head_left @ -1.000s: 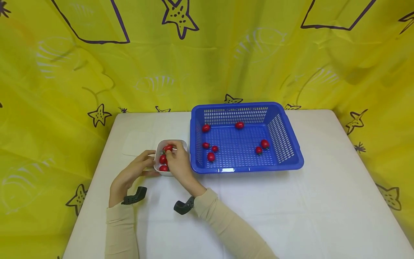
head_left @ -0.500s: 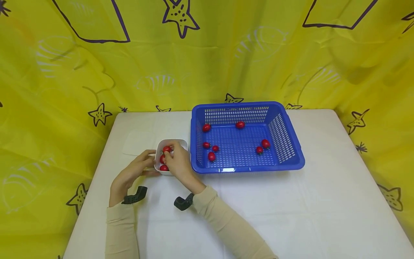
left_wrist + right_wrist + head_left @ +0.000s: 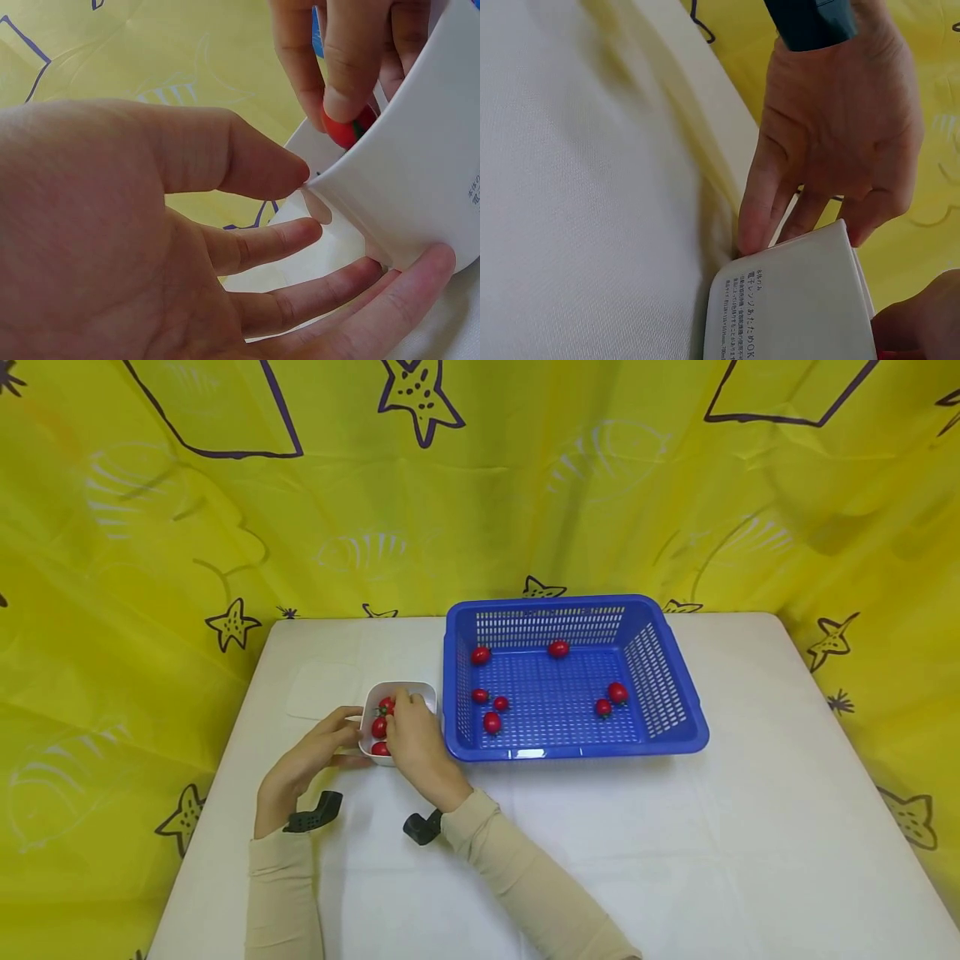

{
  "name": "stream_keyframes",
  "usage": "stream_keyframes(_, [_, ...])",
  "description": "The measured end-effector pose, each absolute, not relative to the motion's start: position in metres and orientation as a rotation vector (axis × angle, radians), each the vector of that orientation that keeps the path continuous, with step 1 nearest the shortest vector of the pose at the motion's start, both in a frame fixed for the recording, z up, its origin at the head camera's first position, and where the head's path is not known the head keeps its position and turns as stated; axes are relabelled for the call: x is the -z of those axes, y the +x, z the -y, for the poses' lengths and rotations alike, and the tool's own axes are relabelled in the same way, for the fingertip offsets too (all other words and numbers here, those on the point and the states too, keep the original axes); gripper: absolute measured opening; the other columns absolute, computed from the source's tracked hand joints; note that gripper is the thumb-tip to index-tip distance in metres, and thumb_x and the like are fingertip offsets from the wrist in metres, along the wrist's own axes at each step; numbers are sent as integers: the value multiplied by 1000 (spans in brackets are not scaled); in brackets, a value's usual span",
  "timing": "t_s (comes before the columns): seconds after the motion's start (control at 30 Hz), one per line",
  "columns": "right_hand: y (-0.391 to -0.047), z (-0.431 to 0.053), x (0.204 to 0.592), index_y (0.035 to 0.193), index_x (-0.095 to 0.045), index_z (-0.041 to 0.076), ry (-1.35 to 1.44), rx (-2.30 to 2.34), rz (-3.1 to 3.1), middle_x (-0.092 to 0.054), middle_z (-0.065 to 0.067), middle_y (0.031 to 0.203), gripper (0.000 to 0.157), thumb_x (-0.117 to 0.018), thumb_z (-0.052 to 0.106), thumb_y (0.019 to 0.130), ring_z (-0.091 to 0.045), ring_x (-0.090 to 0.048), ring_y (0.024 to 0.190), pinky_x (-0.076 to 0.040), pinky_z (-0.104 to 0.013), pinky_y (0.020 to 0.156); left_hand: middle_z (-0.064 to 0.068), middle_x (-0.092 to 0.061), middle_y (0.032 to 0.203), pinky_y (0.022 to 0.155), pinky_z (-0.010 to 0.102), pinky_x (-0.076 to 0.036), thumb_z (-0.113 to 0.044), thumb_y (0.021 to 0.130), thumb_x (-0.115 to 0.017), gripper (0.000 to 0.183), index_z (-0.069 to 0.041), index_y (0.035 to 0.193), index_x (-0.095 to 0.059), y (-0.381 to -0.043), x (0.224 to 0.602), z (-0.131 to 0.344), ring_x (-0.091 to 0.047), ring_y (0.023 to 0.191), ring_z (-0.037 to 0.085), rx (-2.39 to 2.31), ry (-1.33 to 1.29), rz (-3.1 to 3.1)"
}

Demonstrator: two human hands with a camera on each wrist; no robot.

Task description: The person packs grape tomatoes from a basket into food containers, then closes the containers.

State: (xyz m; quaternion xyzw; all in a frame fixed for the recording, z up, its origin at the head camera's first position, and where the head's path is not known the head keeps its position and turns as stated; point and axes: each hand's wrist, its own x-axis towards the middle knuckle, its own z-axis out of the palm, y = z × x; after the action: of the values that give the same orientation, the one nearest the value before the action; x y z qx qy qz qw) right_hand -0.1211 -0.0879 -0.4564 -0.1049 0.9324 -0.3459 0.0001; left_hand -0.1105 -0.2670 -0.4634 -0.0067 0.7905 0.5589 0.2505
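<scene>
A small white square container (image 3: 427,693) holds several red cherry tomatoes (image 3: 380,727). My left hand (image 3: 318,747) rests against its left side; in the left wrist view the thumb (image 3: 262,161) meets the rim while the other fingers spread along the outer wall. Inside the container, my right hand (image 3: 416,735) pinches a red cherry tomato (image 3: 341,133) between thumb and finger, its green stem showing. In the right wrist view the printed container wall (image 3: 787,307) stands in front, and my right hand (image 3: 922,319) shows only at the lower right corner.
A blue perforated basket (image 3: 577,750) stands right beside the container, with several cherry tomatoes (image 3: 492,722) lying scattered in it. A translucent flat lid (image 3: 322,689) lies behind my left hand on the white table (image 3: 675,860). A yellow curtain (image 3: 480,510) closes off the back.
My right hand has shifted slightly right within the container, baring more of the tomatoes at its left side. The left hand keeps its place, and the basket tomatoes lie as before.
</scene>
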Motion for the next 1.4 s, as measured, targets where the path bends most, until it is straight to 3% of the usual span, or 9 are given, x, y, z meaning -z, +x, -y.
stream_keyframes(0.27, [-121,89,459,112,-55,3,-331,989,-2968,-65,-14,102,21,-61,16,96,-29,-73,88,-63,-35,76,29,-44,139,99,45,-55,-18,102,-42,51,-4,148,-29,-110,465,267,-58,117,33,-1516,-16,-2161])
stream_keyframes(0.63, [-105,86,453,116,-56,4,-403,1010,-2962,-63,-10,101,22,-58,15,98,-24,-68,84,-61,-31,75,29,-45,138,96,41,-57,-16,101,-41,47,-3,145,-31,-111,466,267,-63,106,24,-1553,-16,-2139])
stream_keyframes(0.97, [-91,84,442,111,-59,9,-496,1039,-2987,-64,-6,102,16,-58,17,97,-23,-68,88,-59,-33,80,27,-47,135,96,42,-57,-16,101,-41,49,-3,146,-31,-112,466,267,-60,109,23,-1529,-18,-2166])
stream_keyframes(1.13, [-86,78,434,119,-59,8,-504,1113,-2946,-65,-7,108,24,-58,17,97,-22,-68,93,-59,-31,86,28,-47,134,96,42,-57,-16,101,-41,49,-3,147,-31,-112,466,268,-61,107,22,-1526,-6,-2169])
stream_keyframes(1.4, [-80,65,416,122,-61,10,-496,1241,-2942,-67,-6,109,28,-62,16,95,-21,-68,95,-58,-33,81,27,-47,133,96,41,-57,-14,100,-40,49,-2,146,-31,-110,462,268,-62,109,25,-1539,9,-2158])
